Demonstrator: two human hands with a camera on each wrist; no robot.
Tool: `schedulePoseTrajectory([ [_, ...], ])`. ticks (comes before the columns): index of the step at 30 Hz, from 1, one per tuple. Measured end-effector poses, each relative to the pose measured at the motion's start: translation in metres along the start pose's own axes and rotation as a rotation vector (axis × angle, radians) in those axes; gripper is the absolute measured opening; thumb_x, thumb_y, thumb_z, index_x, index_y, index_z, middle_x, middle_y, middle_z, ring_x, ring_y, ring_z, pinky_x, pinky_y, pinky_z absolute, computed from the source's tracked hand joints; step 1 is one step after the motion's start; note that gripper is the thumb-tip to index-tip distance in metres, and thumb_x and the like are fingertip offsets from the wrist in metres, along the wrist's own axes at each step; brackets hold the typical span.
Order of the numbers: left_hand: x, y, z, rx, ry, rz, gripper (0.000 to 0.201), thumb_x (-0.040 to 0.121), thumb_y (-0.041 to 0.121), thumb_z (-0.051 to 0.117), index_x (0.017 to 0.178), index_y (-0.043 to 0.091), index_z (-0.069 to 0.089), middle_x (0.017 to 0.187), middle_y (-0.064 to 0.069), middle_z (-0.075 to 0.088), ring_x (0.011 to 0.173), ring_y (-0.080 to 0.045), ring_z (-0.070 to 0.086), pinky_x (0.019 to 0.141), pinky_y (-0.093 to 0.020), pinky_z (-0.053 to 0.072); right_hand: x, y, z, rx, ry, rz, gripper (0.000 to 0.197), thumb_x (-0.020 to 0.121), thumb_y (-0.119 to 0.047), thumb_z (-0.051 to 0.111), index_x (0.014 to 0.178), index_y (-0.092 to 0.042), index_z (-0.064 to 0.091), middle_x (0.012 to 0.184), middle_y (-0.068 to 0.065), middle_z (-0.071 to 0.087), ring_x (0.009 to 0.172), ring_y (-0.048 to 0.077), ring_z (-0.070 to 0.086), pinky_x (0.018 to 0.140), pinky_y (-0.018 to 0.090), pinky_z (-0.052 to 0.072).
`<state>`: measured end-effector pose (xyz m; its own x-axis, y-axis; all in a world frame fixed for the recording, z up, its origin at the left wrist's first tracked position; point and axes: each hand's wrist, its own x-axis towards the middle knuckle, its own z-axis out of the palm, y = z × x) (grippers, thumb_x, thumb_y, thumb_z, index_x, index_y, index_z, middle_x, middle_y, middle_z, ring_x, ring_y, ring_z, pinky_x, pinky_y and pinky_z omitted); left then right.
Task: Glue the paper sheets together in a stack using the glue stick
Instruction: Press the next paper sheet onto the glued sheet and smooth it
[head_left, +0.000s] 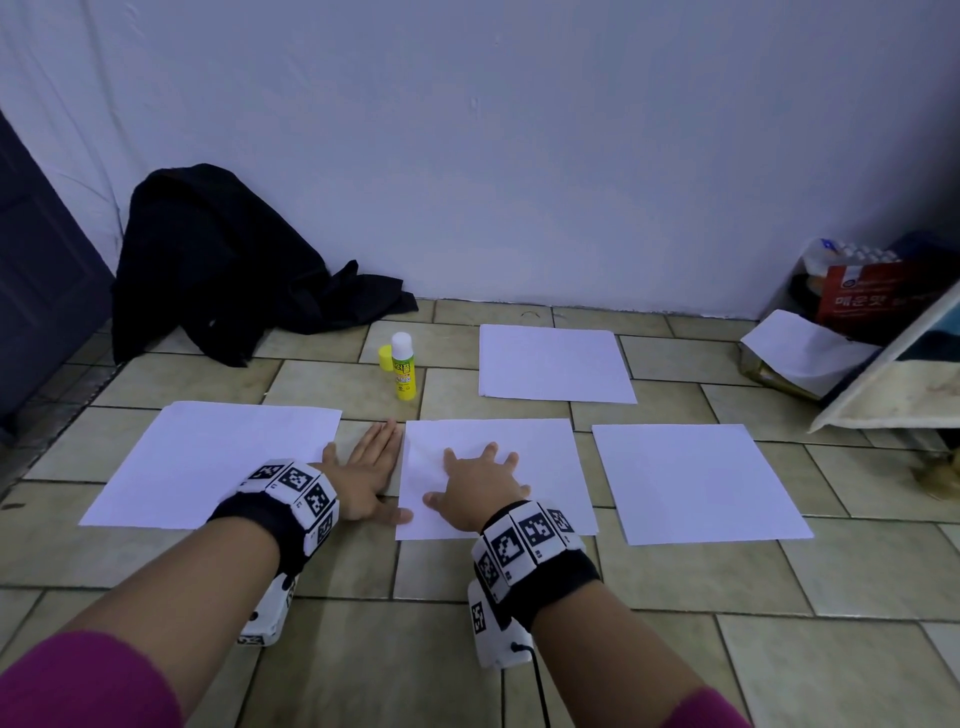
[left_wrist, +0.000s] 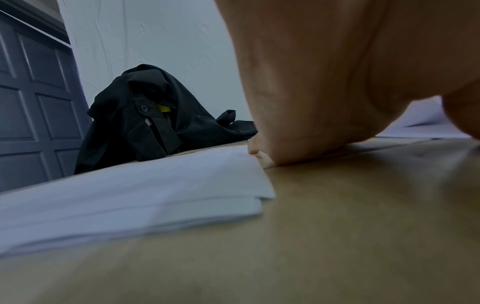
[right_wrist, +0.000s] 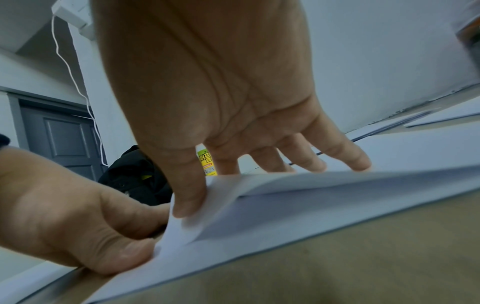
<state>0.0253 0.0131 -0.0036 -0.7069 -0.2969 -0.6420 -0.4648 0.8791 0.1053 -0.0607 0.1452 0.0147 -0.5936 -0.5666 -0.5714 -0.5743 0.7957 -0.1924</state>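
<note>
Four white paper sheets lie on the tiled floor: a left one (head_left: 218, 462), a middle one (head_left: 493, 441), a right one (head_left: 696, 478) and a far one (head_left: 553, 364). My right hand (head_left: 480, 480) lies spread on the middle sheet (right_wrist: 311, 201), fingers straight, thumb on its bent-up near-left corner. My left hand (head_left: 371, 467) rests flat on the floor between the left and middle sheets, its thumb (right_wrist: 124, 253) against that same corner. The left paper (left_wrist: 130, 195) shows two layers. The yellow glue stick (head_left: 403, 366) stands upright and uncapped behind my hands, its cap (head_left: 385, 358) beside it.
A black garment (head_left: 223, 265) is heaped against the wall at the back left, beside a dark door (head_left: 36, 291). Boxes and packets (head_left: 862, 296) and a leaning board (head_left: 893, 384) crowd the right corner. Bare tiles (head_left: 415, 649) stretch in front of the sheets.
</note>
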Motion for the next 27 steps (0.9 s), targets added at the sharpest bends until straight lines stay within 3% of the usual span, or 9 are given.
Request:
schedulePoseTrajectory([
  [5,0.000,0.000,-0.001,0.009,0.006,0.003,0.116,0.085,0.065,0.052,0.144,0.010,-0.031,0.150,-0.002,-0.040,0.140,-0.014,-0.033,0.113,-0.058,-0.008,0.000,0.004,-0.003,0.007,-0.018,-0.038,0.073,0.093,-0.060,0.042,0.152,-0.032,0.010,0.159,0.018,-0.008,0.143,0.045,-0.006,0.108,0.066,0.018],
  [6,0.000,-0.001,-0.001,0.025,0.000,0.008,0.124,0.079,0.072,0.053,0.144,0.010,-0.032,0.150,-0.002,-0.040,0.138,-0.013,-0.034,0.112,-0.059,-0.008,0.000,0.005,-0.003,0.015,-0.022,-0.047,0.074,0.092,-0.063,0.040,0.152,-0.031,0.011,0.159,0.018,-0.008,0.143,0.046,-0.007,0.108,0.067,0.017],
  [8,-0.001,-0.003,-0.002,0.072,-0.025,0.023,0.147,0.048,0.089,0.047,0.142,0.010,-0.035,0.148,-0.002,-0.042,0.132,-0.009,-0.038,0.111,-0.060,-0.006,0.000,0.006,-0.002,0.036,-0.024,-0.054,0.075,0.091,-0.067,0.035,0.152,-0.031,0.012,0.159,0.018,-0.009,0.144,0.045,-0.008,0.108,0.068,0.015],
  [9,-0.001,-0.004,-0.003,0.089,-0.029,0.030,0.154,0.034,0.090,0.040,0.141,0.010,-0.036,0.147,-0.001,-0.044,0.131,-0.009,-0.038,0.111,-0.061,-0.005,0.000,0.007,-0.002,0.041,-0.021,-0.053,0.073,0.092,-0.066,0.034,0.152,-0.031,0.013,0.159,0.017,-0.008,0.144,0.044,-0.008,0.108,0.068,0.015],
  [11,0.000,-0.004,-0.003,0.103,-0.024,0.037,0.156,0.025,0.088,0.034,0.141,0.009,-0.036,0.145,0.000,-0.045,0.136,-0.013,-0.036,0.111,-0.061,-0.004,0.000,0.007,-0.002,0.032,-0.012,-0.049,0.068,0.094,-0.062,0.035,0.152,-0.032,0.014,0.159,0.017,-0.007,0.144,0.044,-0.006,0.108,0.067,0.017],
  [17,0.009,0.002,-0.002,-0.007,0.032,-0.055,0.120,0.068,0.088,0.023,0.147,0.013,-0.026,0.154,0.001,-0.033,0.144,-0.013,-0.026,0.115,-0.056,-0.003,0.003,0.006,0.002,-0.026,0.009,-0.022,0.070,0.094,-0.036,0.053,0.151,-0.037,0.011,0.158,0.015,-0.005,0.144,0.043,-0.003,0.110,0.062,0.023],
  [19,0.011,0.003,-0.002,0.006,0.055,-0.079,0.103,0.086,0.076,0.029,0.149,0.014,-0.023,0.156,0.001,-0.029,0.145,-0.012,-0.021,0.117,-0.053,0.002,0.003,0.006,0.003,-0.023,0.019,-0.013,0.072,0.093,-0.030,0.055,0.151,-0.037,0.012,0.159,0.013,-0.004,0.144,0.041,-0.002,0.110,0.061,0.024],
  [24,0.003,0.007,-0.012,0.064,0.095,-0.096,0.103,0.086,0.071,0.042,0.152,0.013,-0.012,0.160,0.003,-0.015,0.148,-0.014,-0.005,0.116,-0.050,0.013,0.005,0.005,0.003,-0.025,0.043,-0.015,0.071,0.091,-0.028,0.060,0.148,-0.032,0.019,0.156,0.014,0.008,0.143,0.041,0.006,0.104,0.061,0.033],
  [27,-0.002,0.011,-0.020,0.085,0.141,-0.103,0.104,0.083,0.071,0.050,0.153,0.015,-0.002,0.162,0.004,-0.003,0.148,-0.015,0.005,0.116,-0.053,0.010,0.006,0.004,0.006,-0.094,0.108,-0.007,0.066,0.090,-0.028,0.061,0.145,-0.030,0.024,0.147,0.016,0.021,0.136,0.037,0.020,0.096,0.053,0.043],
])
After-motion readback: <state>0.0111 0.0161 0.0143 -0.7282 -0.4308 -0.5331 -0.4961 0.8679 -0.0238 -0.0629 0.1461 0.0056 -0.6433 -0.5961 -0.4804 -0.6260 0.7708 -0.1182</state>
